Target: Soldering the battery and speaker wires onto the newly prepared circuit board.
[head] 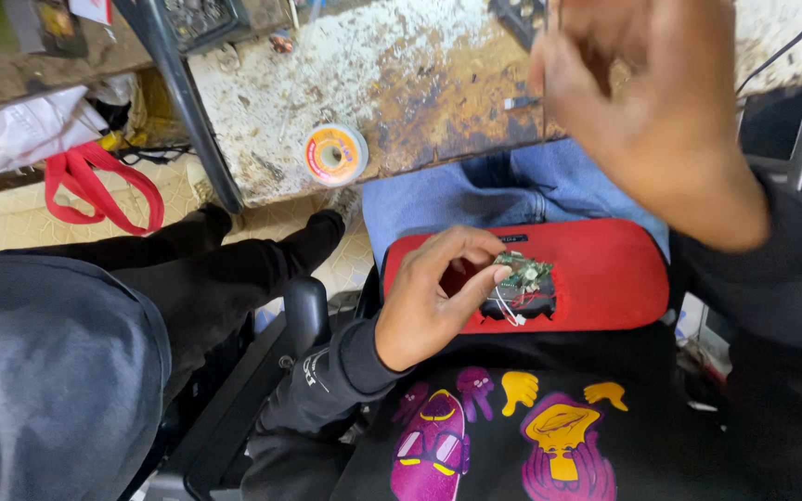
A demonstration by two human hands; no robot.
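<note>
Left hand: the left hand (pixel 429 301) pinches a small green circuit board (pixel 523 270) between thumb and fingertips, just over an opening in a red device shell (pixel 605 274) that lies across the lap.
Circuit board: tilted a little, half over the dark cavity of the shell; thin white wires (pixel 510 314) trail from its lower edge into the opening.
Right hand: the right hand (pixel 647 111) is raised close to the camera and blurred, fingers curled with thumb and forefinger drawn together; I cannot tell whether anything is held between them.
Doing the step well: in my judgement the board is best gripped by its edges, kept level over the cavity, and the wires kept slack so that none is strained or pinched.
Shell: rounded red plastic resting on blue jeans (pixel 475 190), with a black printed shirt below it.
Desk: a worn, rust-stained desk (pixel 401 83) stands ahead of the knees; a spool of solder wire (pixel 335 154) sits near its front edge.
Room: pale patterned floor, a white bag with red handles (pixel 95 181) at left, and another person in dark clothes (pixel 58 371) seated just beside.
</note>
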